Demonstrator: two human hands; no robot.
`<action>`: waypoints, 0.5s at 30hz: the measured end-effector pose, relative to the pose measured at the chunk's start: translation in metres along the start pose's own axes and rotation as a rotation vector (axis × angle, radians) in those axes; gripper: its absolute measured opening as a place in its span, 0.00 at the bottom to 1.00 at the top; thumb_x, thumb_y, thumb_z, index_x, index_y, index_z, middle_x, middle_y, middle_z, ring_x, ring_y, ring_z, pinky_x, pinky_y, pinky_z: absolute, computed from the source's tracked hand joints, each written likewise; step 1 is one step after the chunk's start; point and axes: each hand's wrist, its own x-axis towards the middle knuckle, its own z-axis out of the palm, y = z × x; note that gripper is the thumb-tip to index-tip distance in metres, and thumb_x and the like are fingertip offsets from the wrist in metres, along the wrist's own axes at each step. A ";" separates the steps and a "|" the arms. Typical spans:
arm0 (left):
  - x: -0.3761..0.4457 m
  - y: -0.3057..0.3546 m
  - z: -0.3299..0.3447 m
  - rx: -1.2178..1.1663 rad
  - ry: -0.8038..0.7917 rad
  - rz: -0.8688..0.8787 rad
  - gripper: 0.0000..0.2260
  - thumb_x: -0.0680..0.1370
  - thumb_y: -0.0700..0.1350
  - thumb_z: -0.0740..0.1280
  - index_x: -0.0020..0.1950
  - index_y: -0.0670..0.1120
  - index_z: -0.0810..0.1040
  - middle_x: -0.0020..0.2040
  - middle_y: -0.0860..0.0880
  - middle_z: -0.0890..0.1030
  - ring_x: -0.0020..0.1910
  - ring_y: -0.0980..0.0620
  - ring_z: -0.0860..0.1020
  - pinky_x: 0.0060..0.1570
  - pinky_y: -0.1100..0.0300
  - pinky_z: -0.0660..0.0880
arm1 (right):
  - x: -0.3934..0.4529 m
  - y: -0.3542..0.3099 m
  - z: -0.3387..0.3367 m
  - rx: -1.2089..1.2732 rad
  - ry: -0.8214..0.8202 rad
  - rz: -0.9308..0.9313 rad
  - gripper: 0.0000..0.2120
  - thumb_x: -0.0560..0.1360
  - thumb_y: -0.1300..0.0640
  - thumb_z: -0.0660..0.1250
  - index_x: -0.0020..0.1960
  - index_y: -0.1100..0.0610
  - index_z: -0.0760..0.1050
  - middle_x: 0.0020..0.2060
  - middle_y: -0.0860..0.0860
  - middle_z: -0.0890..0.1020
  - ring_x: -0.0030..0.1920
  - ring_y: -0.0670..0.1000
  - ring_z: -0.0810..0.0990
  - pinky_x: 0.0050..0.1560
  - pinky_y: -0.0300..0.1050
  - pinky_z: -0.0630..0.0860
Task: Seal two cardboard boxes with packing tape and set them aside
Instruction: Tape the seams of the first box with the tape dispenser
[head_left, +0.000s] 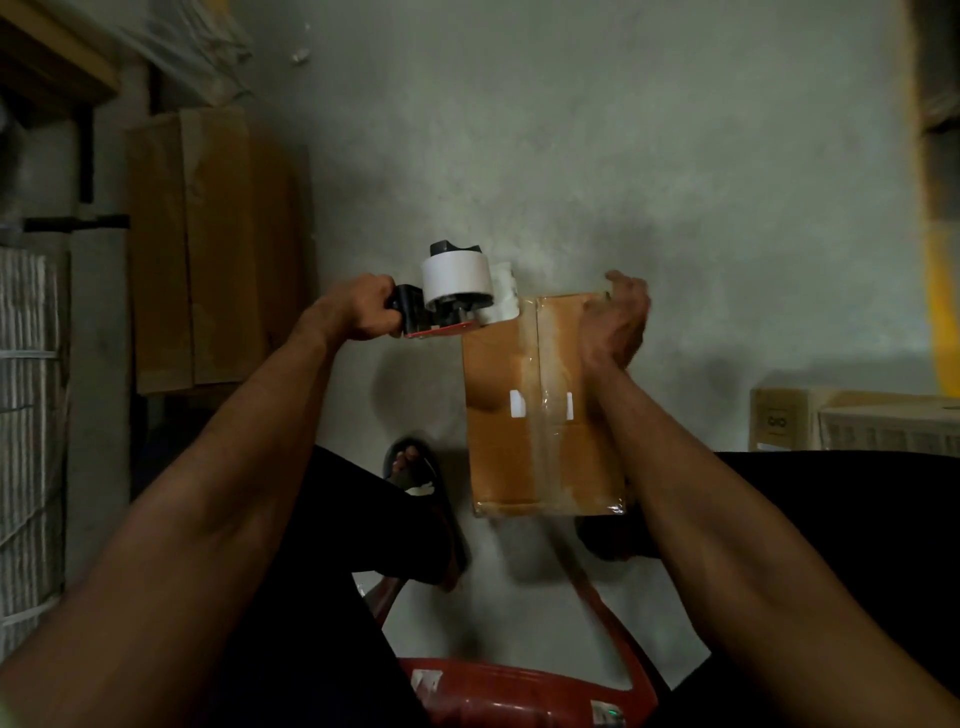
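Observation:
A brown cardboard box (511, 415) is held up in front of me, its top face towards the camera with clear tape running down the middle seam. My right hand (615, 322) rests along the box's right side, its fingers curled over the far top corner. My left hand (366, 314) grips the black handle of a tape dispenser (454, 291) with a white roll. The dispenser sits at the box's far left corner, touching its edge.
Flat brown cartons (213, 244) lean at the left beside a white bundled stack (28, 415). More boxes (852, 421) sit at the right. A red plastic stool (519, 691) is below me, and my sandalled foot (410, 467) rests on the concrete floor.

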 end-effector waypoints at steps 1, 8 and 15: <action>-0.001 0.002 -0.001 -0.003 -0.002 0.001 0.08 0.65 0.51 0.64 0.36 0.48 0.72 0.40 0.42 0.80 0.38 0.44 0.76 0.37 0.59 0.68 | -0.011 -0.003 0.006 0.004 -0.067 -0.141 0.16 0.80 0.61 0.67 0.67 0.56 0.78 0.65 0.52 0.77 0.65 0.52 0.75 0.61 0.32 0.69; -0.002 0.001 -0.001 0.046 0.015 -0.001 0.14 0.66 0.55 0.65 0.39 0.45 0.73 0.46 0.36 0.84 0.43 0.40 0.81 0.42 0.52 0.78 | -0.063 -0.002 0.037 -0.081 -0.413 -0.450 0.27 0.78 0.57 0.71 0.75 0.61 0.70 0.75 0.54 0.71 0.75 0.53 0.68 0.73 0.36 0.56; -0.004 -0.008 -0.001 0.105 0.075 0.032 0.13 0.74 0.46 0.73 0.50 0.37 0.79 0.49 0.34 0.83 0.47 0.35 0.81 0.43 0.50 0.74 | -0.055 -0.004 0.034 -0.094 -0.462 -0.423 0.29 0.77 0.56 0.73 0.76 0.58 0.70 0.76 0.52 0.70 0.76 0.53 0.67 0.78 0.50 0.63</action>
